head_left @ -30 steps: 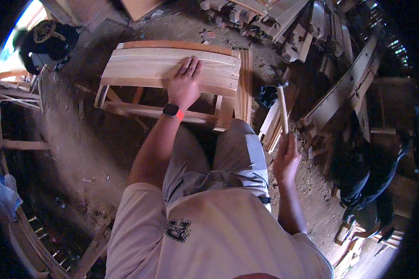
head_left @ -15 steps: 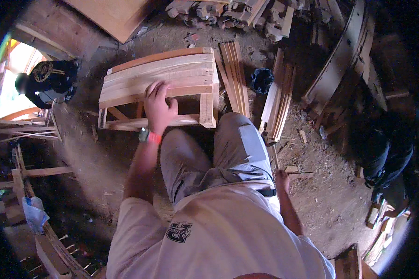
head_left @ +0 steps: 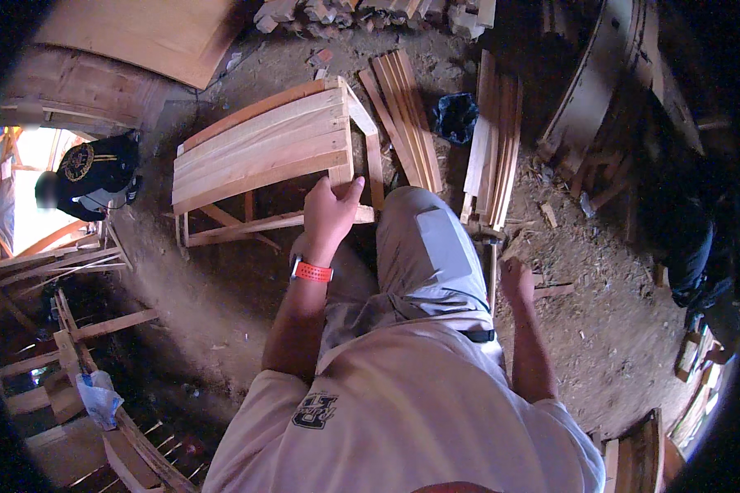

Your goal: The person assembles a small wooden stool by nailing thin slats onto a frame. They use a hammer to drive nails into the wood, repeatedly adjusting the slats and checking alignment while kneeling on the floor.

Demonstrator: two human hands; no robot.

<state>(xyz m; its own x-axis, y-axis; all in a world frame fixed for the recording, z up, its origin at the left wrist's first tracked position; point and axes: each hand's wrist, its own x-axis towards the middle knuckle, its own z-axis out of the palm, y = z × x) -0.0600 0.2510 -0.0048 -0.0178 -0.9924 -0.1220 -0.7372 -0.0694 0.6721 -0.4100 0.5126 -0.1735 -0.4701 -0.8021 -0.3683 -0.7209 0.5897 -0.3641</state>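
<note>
In front of me a slatted wooden frame (head_left: 263, 152), like a small table or bench, stands tilted on the dirt floor, its slats forming the top. My left hand (head_left: 330, 215) is closed round its near right leg, thumb pointing up; a red watch strap is on that wrist. Low at my right side, my right hand (head_left: 516, 279) is curled closed; what it holds, if anything, I cannot make out. Just left of it, beside my thigh, is a long thin handle (head_left: 492, 275) with a dark head at its top, resembling a hammer.
Bundles of wooden slats (head_left: 407, 123) and longer strips (head_left: 495, 156) lie right of the frame, with a black bucket-like container (head_left: 455, 117) between. A person (head_left: 99, 172) bends at the far left. Timber frames (head_left: 99, 329) stand at the left; a large board (head_left: 140, 33) lies at the back.
My left hand has come down from over the slats onto the frame's near right leg. The frame has turned, showing its right end. My right hand has risen a little beside the handle.
</note>
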